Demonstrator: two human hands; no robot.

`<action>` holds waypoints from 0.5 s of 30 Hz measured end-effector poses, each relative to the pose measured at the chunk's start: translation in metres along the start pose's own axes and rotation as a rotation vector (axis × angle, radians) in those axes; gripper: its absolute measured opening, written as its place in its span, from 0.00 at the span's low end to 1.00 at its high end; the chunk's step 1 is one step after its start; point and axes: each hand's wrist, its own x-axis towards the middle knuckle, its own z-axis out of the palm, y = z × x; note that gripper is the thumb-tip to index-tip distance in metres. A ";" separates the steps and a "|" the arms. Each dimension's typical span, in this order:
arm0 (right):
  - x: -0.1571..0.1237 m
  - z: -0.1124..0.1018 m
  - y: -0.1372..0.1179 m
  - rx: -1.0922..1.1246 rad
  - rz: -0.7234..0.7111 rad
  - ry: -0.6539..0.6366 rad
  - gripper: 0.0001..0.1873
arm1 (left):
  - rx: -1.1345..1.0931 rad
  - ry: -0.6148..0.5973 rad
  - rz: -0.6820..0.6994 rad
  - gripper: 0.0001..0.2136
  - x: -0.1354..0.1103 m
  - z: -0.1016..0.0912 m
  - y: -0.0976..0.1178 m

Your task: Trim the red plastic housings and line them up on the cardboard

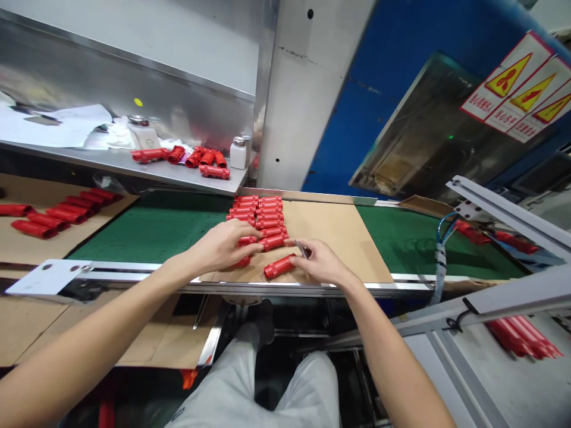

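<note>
My left hand [229, 244] lies over the left column of short red ribbed tubes [270, 223], its fingers apart and touching the parts beneath, some of which it covers. My right hand [320, 260] is closed around a small dark metal tool [304, 248], mostly hidden by the fingers. Against the thumb of that hand rests the end of a single red tube [279, 267], lying slightly tilted near the front edge of the cardboard sheet [330, 232]. The other tubes are laid side by side in two columns on the sheet.
Under the sheet runs a green conveyor belt [165, 223]. More red tubes [57, 217] lie on cardboard at left. A steel shelf [178, 172] behind holds red pieces and a white bottle [238, 153]. A metal frame [504, 303] with blue hoses stands at right.
</note>
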 end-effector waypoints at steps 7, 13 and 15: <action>0.000 0.006 0.001 -0.066 -0.130 -0.065 0.10 | 0.069 -0.092 -0.005 0.14 -0.057 -0.002 -0.024; 0.014 0.027 -0.008 -0.089 -0.146 0.034 0.09 | 0.106 -0.088 0.004 0.15 -0.060 0.008 -0.025; 0.012 0.027 -0.014 -0.085 -0.119 0.069 0.10 | 0.115 -0.055 0.030 0.16 -0.059 0.006 -0.022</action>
